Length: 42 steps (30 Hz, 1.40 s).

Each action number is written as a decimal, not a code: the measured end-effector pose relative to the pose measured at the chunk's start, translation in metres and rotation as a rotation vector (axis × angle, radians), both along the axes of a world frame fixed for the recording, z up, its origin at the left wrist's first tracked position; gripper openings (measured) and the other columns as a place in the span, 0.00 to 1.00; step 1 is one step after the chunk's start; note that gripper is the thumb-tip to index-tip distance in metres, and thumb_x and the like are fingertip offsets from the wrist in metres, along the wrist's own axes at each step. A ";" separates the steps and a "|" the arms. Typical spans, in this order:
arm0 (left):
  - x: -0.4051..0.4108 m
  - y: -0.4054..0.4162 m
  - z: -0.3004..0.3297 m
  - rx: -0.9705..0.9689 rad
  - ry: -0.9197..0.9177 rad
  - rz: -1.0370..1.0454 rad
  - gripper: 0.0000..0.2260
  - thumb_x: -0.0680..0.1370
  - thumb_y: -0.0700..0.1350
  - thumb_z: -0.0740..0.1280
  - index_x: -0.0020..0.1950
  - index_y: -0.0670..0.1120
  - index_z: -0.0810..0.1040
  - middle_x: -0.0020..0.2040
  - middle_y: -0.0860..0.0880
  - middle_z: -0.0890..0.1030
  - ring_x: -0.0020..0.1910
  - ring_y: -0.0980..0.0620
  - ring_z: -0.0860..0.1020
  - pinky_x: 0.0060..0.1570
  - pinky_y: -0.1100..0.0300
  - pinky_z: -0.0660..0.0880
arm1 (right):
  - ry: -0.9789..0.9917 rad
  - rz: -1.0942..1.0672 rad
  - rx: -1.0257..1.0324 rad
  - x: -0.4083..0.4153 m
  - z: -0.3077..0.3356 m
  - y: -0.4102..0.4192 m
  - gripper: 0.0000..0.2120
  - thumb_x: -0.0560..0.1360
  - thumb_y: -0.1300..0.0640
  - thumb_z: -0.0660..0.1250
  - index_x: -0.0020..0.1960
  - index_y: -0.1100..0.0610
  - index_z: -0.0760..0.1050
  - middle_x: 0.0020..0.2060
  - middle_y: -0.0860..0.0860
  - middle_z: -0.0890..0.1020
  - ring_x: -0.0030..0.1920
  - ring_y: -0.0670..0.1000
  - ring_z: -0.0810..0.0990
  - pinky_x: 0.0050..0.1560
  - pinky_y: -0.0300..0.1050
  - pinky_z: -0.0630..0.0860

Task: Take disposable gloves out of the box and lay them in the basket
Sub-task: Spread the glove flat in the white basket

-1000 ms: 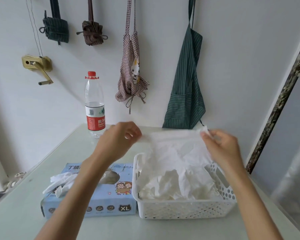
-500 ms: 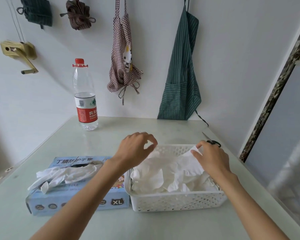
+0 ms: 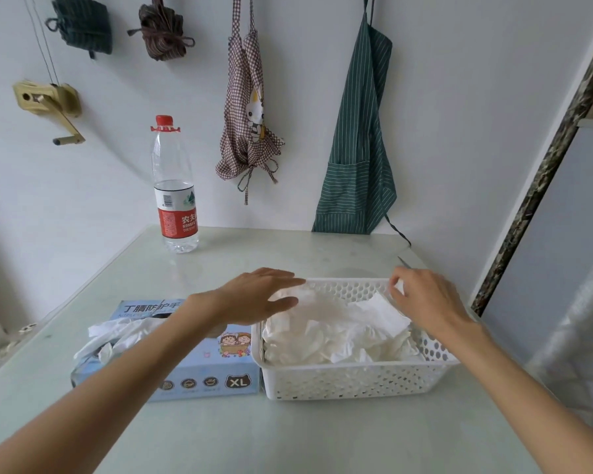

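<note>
A white perforated basket (image 3: 353, 381) sits on the pale table, holding a heap of white disposable gloves (image 3: 336, 330). To its left lies the blue glove box (image 3: 199, 374) marked XL, with white gloves (image 3: 117, 336) spilling from its top opening. My left hand (image 3: 254, 295) hovers over the basket's left end with fingers straight, touching or just above the top glove. At the basket's back right corner my right hand (image 3: 425, 299) has its fingers curled and pinches the edge of a white glove.
A water bottle (image 3: 175, 189) with a red label stands at the back left of the table. Aprons (image 3: 356, 138) and cloth bundles hang on the wall behind. A thin metal tip (image 3: 404, 261) pokes out behind my right hand. A dark door frame (image 3: 541, 172) borders the right.
The glove held spread above the basket has come down onto the heap. My left hand has let go and flattened; my right hand has stayed at the basket's back right corner.
</note>
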State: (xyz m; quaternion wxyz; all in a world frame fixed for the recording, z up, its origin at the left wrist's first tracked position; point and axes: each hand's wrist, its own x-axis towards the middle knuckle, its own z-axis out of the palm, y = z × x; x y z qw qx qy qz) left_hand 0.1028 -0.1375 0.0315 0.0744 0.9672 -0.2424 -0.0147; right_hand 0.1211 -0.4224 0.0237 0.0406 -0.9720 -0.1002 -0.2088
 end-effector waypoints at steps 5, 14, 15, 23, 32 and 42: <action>-0.016 -0.028 -0.001 0.158 0.053 -0.069 0.24 0.83 0.57 0.45 0.78 0.54 0.46 0.79 0.52 0.48 0.77 0.54 0.47 0.75 0.53 0.45 | 0.446 0.200 0.308 -0.021 0.010 0.021 0.09 0.77 0.47 0.65 0.56 0.46 0.77 0.50 0.45 0.80 0.51 0.47 0.80 0.48 0.37 0.74; -0.006 -0.024 -0.011 0.542 0.255 0.036 0.38 0.76 0.69 0.48 0.78 0.50 0.40 0.79 0.53 0.43 0.77 0.53 0.40 0.73 0.48 0.34 | 0.930 0.098 0.055 -0.027 -0.014 0.020 0.40 0.75 0.31 0.52 0.78 0.52 0.47 0.78 0.48 0.52 0.77 0.51 0.54 0.74 0.50 0.56; -0.006 -0.027 -0.009 0.572 0.254 0.036 0.39 0.76 0.70 0.49 0.78 0.50 0.41 0.79 0.53 0.44 0.77 0.53 0.41 0.73 0.47 0.34 | 0.916 0.098 0.040 -0.026 -0.013 0.021 0.39 0.76 0.33 0.54 0.78 0.52 0.48 0.77 0.49 0.52 0.76 0.52 0.55 0.73 0.49 0.57; -0.008 -0.020 0.010 0.248 0.064 0.008 0.41 0.72 0.68 0.61 0.78 0.51 0.51 0.78 0.51 0.55 0.76 0.50 0.55 0.74 0.50 0.51 | 0.559 0.348 0.186 -0.039 0.031 0.019 0.15 0.71 0.48 0.73 0.58 0.42 0.77 0.59 0.41 0.76 0.59 0.42 0.72 0.61 0.41 0.70; -0.002 -0.023 -0.010 0.402 0.185 -0.020 0.38 0.75 0.67 0.59 0.78 0.54 0.45 0.79 0.53 0.50 0.77 0.51 0.47 0.74 0.46 0.40 | 0.561 0.414 0.336 -0.041 0.013 0.042 0.03 0.69 0.48 0.75 0.40 0.47 0.83 0.39 0.46 0.84 0.40 0.44 0.80 0.46 0.41 0.78; -0.010 -0.011 -0.007 0.139 0.046 0.081 0.39 0.72 0.70 0.59 0.77 0.52 0.55 0.77 0.53 0.59 0.75 0.50 0.57 0.74 0.50 0.52 | 0.591 0.390 0.484 -0.044 0.009 0.036 0.04 0.68 0.51 0.76 0.43 0.48 0.83 0.40 0.44 0.84 0.40 0.40 0.80 0.39 0.30 0.72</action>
